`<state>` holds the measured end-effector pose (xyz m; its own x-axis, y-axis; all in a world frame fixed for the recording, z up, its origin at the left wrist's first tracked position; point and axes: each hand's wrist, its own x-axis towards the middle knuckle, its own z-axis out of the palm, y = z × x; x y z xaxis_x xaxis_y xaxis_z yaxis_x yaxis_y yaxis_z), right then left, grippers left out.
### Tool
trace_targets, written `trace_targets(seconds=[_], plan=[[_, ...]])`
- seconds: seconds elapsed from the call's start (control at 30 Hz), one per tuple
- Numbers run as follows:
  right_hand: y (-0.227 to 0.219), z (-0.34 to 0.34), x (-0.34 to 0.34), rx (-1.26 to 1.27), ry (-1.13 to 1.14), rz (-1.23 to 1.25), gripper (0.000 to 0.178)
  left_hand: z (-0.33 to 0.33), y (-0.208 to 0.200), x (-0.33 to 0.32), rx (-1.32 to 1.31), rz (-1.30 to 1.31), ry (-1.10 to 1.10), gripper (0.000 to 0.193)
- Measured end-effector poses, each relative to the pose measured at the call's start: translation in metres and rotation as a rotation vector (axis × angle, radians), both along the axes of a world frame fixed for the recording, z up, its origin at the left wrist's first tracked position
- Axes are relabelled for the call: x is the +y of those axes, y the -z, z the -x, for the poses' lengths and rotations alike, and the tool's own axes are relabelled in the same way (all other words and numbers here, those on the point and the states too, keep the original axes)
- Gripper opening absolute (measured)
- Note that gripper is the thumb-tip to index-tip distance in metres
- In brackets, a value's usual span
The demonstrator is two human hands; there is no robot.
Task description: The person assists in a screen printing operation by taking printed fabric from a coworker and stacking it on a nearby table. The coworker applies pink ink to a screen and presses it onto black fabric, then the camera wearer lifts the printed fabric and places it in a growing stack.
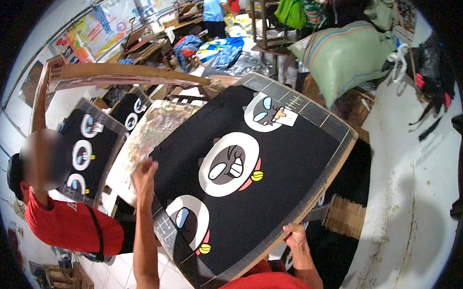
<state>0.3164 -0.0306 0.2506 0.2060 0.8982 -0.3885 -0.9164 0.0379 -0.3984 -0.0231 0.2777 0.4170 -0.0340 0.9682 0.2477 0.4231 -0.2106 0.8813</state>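
Observation:
A wide board [344, 133] with a wooden edge lies tilted before me, covered by black cloth [286, 182]. Three round cartoon faces in white and grey are printed on the cloth, with red and yellow details; a small white paper piece [286, 117] lies on the farthest one. My right hand [296, 237] grips the board's near right edge, thumb on top, the other fingers mostly hidden beneath. Beside the cloth's left edge is my left hand [145, 173], its fingers curled together. Whether they pinch anything cannot be made out.
At left stands a person in a red shirt [70, 223], near another board with printed black cloth [81, 149]. A wooden beam [127, 72] crosses behind my board. A stuffed pale green sack [347, 54] sits far right. More people and piled materials fill the back.

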Motion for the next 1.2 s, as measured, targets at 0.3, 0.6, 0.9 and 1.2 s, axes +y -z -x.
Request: trace_targets(seconds=[0.3,0.6,0.9,1.2], plan=[[-0.008,0.019,-0.051,-0.114,0.304,-0.232,0.055,-0.159,-0.141,0.171,0.331,-0.457,0.338,0.041],[0.021,0.040,-0.048,-0.406,0.572,-0.338,0.058,-0.231,-0.200,0.206,0.274,-0.101,0.514,0.052],[0.020,0.112,-0.097,-1.141,-0.389,0.384,0.026,-0.244,-0.236,0.062,0.344,-0.439,0.766,0.066],[-0.254,0.146,-0.076,-1.877,0.167,0.425,0.038,-0.217,-0.178,-0.056,0.313,-1.032,1.208,0.057]])
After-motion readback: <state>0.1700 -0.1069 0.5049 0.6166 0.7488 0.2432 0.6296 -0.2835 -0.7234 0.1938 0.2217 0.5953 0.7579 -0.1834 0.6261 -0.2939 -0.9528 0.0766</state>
